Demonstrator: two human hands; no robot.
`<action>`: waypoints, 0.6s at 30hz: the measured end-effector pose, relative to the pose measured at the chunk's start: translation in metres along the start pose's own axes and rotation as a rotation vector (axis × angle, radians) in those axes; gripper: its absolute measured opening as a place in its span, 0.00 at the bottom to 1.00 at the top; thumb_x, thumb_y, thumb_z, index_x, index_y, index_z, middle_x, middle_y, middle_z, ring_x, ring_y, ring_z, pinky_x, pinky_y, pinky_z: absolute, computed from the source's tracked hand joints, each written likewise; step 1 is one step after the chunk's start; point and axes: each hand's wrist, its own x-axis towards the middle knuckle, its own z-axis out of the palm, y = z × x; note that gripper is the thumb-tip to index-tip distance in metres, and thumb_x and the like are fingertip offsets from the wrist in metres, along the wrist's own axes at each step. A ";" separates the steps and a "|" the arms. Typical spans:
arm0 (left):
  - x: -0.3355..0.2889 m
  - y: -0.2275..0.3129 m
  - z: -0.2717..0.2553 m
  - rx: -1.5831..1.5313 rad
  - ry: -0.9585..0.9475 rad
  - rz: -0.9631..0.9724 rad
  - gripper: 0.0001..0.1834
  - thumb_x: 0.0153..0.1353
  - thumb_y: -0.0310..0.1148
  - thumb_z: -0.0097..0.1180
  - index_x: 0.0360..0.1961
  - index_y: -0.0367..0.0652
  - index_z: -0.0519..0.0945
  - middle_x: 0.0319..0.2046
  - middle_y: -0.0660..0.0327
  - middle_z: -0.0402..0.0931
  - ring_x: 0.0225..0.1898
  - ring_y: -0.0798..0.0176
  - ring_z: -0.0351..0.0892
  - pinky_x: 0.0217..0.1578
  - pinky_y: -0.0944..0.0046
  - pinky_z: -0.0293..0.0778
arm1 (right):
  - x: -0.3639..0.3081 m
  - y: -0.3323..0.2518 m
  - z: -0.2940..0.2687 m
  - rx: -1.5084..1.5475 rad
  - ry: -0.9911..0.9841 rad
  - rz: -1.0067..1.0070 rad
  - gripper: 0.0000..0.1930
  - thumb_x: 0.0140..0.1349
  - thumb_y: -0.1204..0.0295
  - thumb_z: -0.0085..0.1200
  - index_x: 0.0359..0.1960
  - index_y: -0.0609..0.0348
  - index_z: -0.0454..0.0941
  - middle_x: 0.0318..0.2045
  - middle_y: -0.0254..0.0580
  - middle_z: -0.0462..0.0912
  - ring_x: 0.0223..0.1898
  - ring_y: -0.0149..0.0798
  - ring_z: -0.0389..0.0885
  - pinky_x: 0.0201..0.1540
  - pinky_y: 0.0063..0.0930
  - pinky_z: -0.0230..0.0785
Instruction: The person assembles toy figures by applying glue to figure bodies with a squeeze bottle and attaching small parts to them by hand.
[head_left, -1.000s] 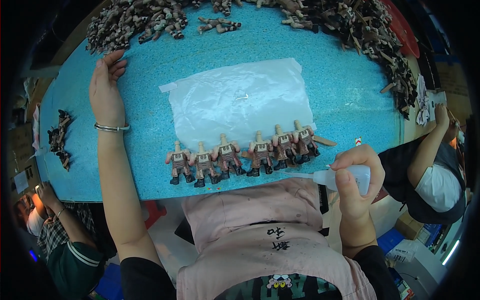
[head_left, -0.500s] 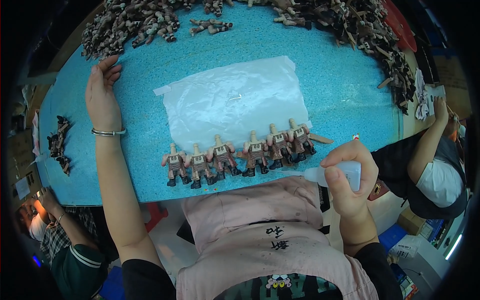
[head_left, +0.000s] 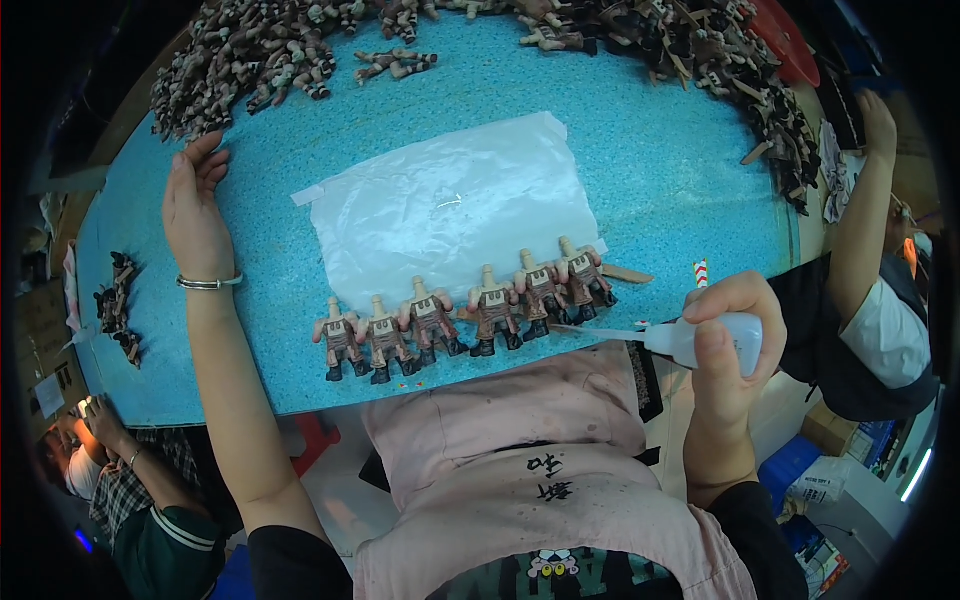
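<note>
My right hand [head_left: 728, 375] is wrapped round a small white squeeze bottle [head_left: 682, 342], which lies nearly level. Its long thin nozzle points left, and the tip is near the feet of the right-hand figures. Several headless toy figures [head_left: 495, 312] lie in a slanting row along the near table edge, with pale necks, brown clothes and dark boots. My left hand [head_left: 197, 225] rests on the table at the left, its fingers loosely bent and holding nothing. Beyond the row is a clear plastic sheet [head_left: 390, 215] with a small pale curved mark on it.
Heaps of figure parts [head_left: 250, 65] and dark brown pieces [head_left: 715, 75] line the far side of the blue table [head_left: 680, 180]. A small dark cluster [head_left: 120, 310] lies at the left edge. A brown strip [head_left: 628, 274] is beside the row. Other people sit at both sides.
My right hand and the bottle have moved right, drawing the nozzle along. The table scene has shifted slightly left in view. At the right, another person's arm has risen.
</note>
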 end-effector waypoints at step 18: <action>0.001 -0.001 -0.001 -0.002 -0.010 -0.003 0.23 0.72 0.42 0.34 0.50 0.33 0.74 0.49 0.55 0.75 0.47 0.65 0.72 0.51 0.65 0.66 | 0.001 0.005 -0.006 -0.119 -0.004 0.002 0.04 0.54 0.77 0.58 0.30 0.64 0.76 0.26 0.37 0.78 0.26 0.25 0.74 0.29 0.17 0.63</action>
